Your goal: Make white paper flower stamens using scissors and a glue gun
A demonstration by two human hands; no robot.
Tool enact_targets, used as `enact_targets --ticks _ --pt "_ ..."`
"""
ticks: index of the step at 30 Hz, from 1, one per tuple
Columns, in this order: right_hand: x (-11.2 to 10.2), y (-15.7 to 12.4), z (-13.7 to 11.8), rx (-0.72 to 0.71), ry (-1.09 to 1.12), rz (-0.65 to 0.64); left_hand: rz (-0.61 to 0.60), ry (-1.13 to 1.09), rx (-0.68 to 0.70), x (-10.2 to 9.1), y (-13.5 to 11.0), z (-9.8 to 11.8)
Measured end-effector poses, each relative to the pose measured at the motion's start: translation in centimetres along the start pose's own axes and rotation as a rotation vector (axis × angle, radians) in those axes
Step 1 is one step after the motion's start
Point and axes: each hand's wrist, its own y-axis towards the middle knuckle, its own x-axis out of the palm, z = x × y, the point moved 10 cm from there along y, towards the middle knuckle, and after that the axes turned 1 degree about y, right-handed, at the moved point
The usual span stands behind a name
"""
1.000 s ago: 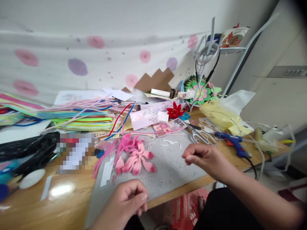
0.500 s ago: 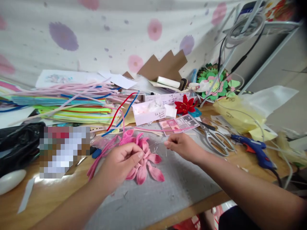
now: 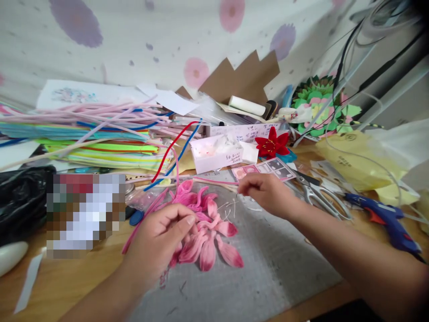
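Observation:
My left hand [image 3: 164, 237] is closed in a pinch at the near left of a pink pipe-cleaner flower [image 3: 208, 252]. Its petals, darker at the tips, fan out over the grey mat [image 3: 258, 268]. Thin white strands [image 3: 229, 210] stick up from the flower's far right side. Beyond those strands, my right hand [image 3: 264, 192] has its fingers pressed together above the mat; whatever they pinch is too fine to make out. Behind the flower lie more pink pipe-cleaner pieces [image 3: 192, 199], partly covered by my left hand.
Scissors [image 3: 321, 194] and a blue glue gun [image 3: 382, 219] lie on the right. A white box [image 3: 216, 154], a red flower [image 3: 272, 143] and a colour card [image 3: 279, 167] stand or lie behind. Bundled pipe cleaners [image 3: 100, 147] fill the back left, with a black bag [image 3: 23, 201] nearer.
The view has shifted, so the desk things sit differently in the picture. My left hand keeps its pinch at the flower. The fine line between flower and right hand no longer shows clearly.

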Motion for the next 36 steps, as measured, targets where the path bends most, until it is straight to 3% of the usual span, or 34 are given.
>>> enact_targets --ticks 4,7,11,13,18,21,27,32,36 --pt "-2.7 -2.9 0.1 0.031 0.305 0.053 -0.01 -0.005 0.026 0.1 -0.1 -0.3" --pt "-2.5 -5.3 0.6 0.108 0.67 0.047 0.0 0.009 0.008 0.4 -0.3 -0.5" --pt "-2.0 -7.0 0.0 0.144 0.921 0.055 0.027 0.047 0.039 1.2 -0.7 1.1" --pt "-2.1 -7.2 -0.7 0.144 0.992 0.062 -0.045 0.045 0.055 3.1 -1.0 2.5" --pt "-2.2 -7.2 -2.4 0.093 1.098 0.062 -0.388 -0.119 -0.014 10.8 -2.0 4.1" --pt "-2.0 -7.4 -3.0 0.053 1.162 0.068 -0.381 -0.2 0.055 12.9 -1.8 5.1" --pt "-2.5 -8.5 -3.1 0.032 1.26 0.06 -0.242 -0.126 0.044 12.6 -1.9 4.6" --pt "-5.6 -10.4 -2.8 -0.017 1.272 0.091 -0.16 0.456 0.222 10.3 0.1 5.6" --pt "-8.4 -12.9 -3.0 -0.094 1.166 0.108 -0.128 0.732 0.3 8.2 3.5 6.4"
